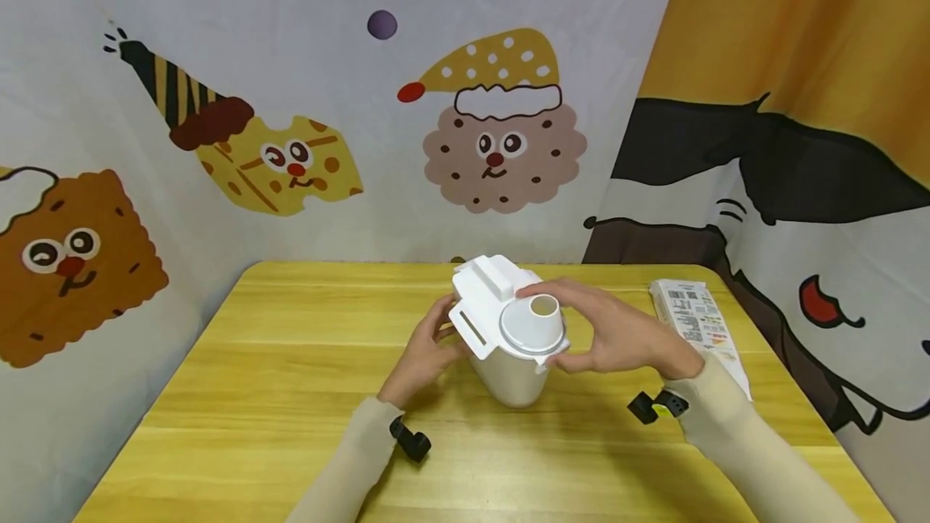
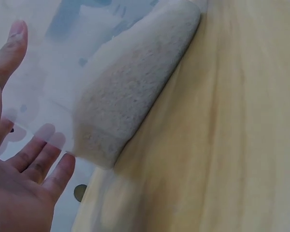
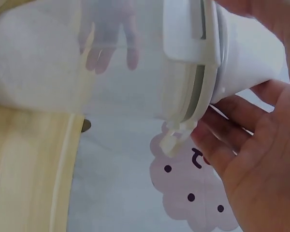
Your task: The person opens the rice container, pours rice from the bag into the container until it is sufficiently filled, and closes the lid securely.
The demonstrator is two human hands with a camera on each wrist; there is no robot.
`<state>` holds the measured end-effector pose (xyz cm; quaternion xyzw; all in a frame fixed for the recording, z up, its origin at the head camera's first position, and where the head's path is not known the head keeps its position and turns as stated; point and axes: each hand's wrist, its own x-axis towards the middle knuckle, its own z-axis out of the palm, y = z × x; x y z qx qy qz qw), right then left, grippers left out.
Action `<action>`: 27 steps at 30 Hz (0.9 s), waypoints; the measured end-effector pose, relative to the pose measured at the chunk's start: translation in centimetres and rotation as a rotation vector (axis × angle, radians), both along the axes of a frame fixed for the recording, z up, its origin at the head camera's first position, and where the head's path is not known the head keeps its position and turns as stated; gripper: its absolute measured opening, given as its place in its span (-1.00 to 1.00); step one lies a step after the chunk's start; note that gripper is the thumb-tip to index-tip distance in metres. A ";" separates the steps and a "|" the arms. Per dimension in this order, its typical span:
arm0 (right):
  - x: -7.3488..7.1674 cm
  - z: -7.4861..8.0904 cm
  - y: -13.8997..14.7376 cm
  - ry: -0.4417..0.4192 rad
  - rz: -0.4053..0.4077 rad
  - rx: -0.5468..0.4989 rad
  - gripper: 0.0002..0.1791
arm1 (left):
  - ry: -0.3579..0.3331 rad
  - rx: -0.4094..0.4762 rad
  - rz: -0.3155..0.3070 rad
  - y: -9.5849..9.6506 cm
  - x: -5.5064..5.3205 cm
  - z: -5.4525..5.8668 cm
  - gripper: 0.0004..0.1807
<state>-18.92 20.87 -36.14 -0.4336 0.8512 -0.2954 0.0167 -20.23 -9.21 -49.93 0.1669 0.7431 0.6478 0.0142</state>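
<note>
A clear plastic storage container (image 1: pixel 510 382) stands on the wooden table, partly filled with pale grainy contents (image 2: pixel 130 92). On its top sits a white lid (image 1: pixel 474 301) with a round, cone-shaped spout (image 1: pixel 525 328) and slotted side flaps. My right hand (image 1: pixel 617 329) grips the lid around the spout side, thumb at one edge and the fingers at the other. Against the left side of the container rests my left hand (image 1: pixel 427 352), its fingers extended along the clear wall. Through the plastic, the right wrist view shows those left fingertips (image 3: pixel 99 63).
A white printed packet (image 1: pixel 699 321) lies at the right rear of the table (image 1: pixel 305 394). A curtain with cartoon food figures (image 1: pixel 501 152) hangs close behind the table and along both sides. Each wrist carries a small black camera (image 1: pixel 410 439).
</note>
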 end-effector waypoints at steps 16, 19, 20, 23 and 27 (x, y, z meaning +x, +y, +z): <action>2.4 0.2 -1.7 0.151 -0.184 -0.103 -0.41 | -0.009 0.008 -0.094 -0.5 -0.9 0.1 -0.18; 2.5 0.0 -1.8 0.150 -0.201 -0.116 -0.42 | -0.012 -0.004 -0.080 -0.5 -0.9 0.2 -0.19; 2.5 0.0 -1.8 0.146 -0.206 -0.118 -0.43 | -0.014 -0.004 -0.076 -0.4 -0.9 0.2 -0.19; 2.5 -0.2 -1.7 0.136 -0.203 -0.125 -0.44 | -0.026 -0.009 -0.061 -0.3 -0.8 0.4 -0.19; 2.3 -0.1 -1.6 0.115 -0.196 -0.125 -0.43 | -0.037 -0.002 -0.047 -0.2 -0.6 0.5 -0.22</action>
